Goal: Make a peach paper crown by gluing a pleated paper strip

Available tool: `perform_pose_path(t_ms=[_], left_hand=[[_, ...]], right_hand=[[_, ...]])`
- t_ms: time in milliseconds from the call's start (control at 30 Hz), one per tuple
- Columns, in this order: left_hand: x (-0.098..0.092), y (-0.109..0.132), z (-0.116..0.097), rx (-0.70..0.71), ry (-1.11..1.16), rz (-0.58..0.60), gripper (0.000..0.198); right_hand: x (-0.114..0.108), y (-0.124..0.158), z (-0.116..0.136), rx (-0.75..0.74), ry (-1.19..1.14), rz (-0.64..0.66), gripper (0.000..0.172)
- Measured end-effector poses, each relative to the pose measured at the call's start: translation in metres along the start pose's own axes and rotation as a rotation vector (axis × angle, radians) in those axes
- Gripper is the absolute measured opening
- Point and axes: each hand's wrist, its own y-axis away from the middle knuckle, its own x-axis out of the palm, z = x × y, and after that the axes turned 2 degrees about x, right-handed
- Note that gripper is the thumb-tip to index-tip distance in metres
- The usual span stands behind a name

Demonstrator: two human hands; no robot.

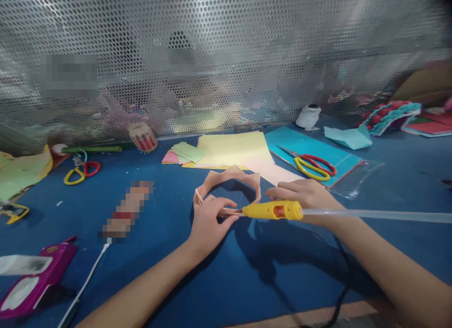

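Note:
My left hand [212, 222] pinches the near side of a peach folded-paper ring [209, 180], whose upper edge rises in points. My right hand [307, 196] is closed around a yellow hot glue gun [264, 209], partly hidden behind it. The gun's nozzle points left and meets the ring at my left fingertips. From the gun's back end a long clear glue stick [374, 216] runs out to the right. I cannot make out whether glue is coming from the nozzle.
Yellow paper sheets [233, 147], a blue pack [282, 142] and red-and-yellow scissors [314, 165] lie beyond the ring. More scissors [82, 172] and a purple device [38, 276] are at left. A perforated metal panel [226, 60] rises behind the blue table [158, 285].

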Motion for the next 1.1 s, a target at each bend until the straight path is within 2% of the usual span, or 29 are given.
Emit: perform_pose_path(t_ms=[233,400,733,1100], left_hand=[[-0.001,-0.001,0.001,-0.006,0.034,-0.021,0.006],[-0.003,-0.002,0.001,-0.003,-0.011,0.014,0.004],[-0.003,-0.001,0.0,0.014,-0.041,0.032,0.004],[-0.005,-0.002,-0.003,0.013,0.0,0.001,0.007]], right_hand=[[-0.004,0.0,-0.001,-0.017,0.077,-0.039,0.024],[-0.003,0.001,-0.002,-0.044,0.084,-0.07,0.023],[-0.004,0.001,-0.001,-0.017,0.064,-0.044,0.023],[0.001,0.005,-0.01,0.022,-0.018,0.011,0.018]])
